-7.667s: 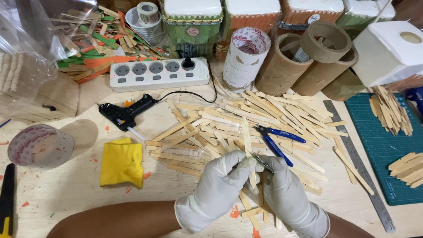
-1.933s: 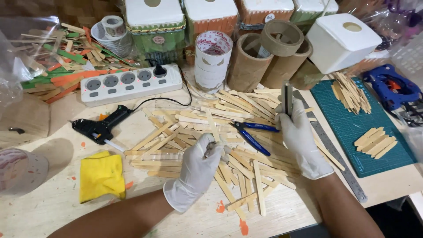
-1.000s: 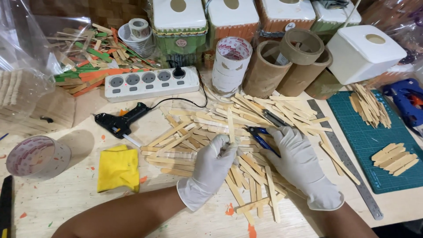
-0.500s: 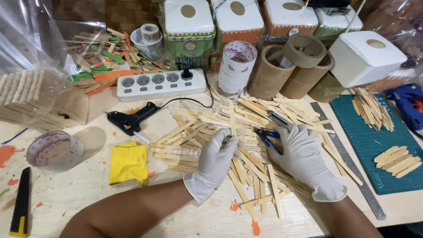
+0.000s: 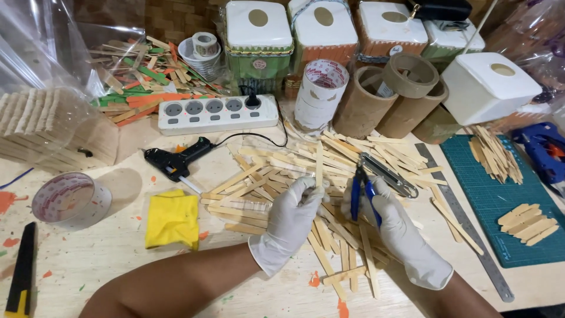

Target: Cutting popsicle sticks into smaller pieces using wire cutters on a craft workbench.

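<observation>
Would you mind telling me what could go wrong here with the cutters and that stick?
The left hand pinches the stick close to the cutters in the right hand, so a fingertip might get nipped. A cut piece may fly into the stick pile and get lost.

A white power strip (image 5: 218,113) lies toward the table's far edge; a yellow cloth (image 5: 172,218) and black glue gun (image 5: 170,162) sit nearer its left edge.

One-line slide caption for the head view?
Gloved left hand pinches an upright wooden stick; gloved right hand holds blue-handled pliers beside it.
</observation>
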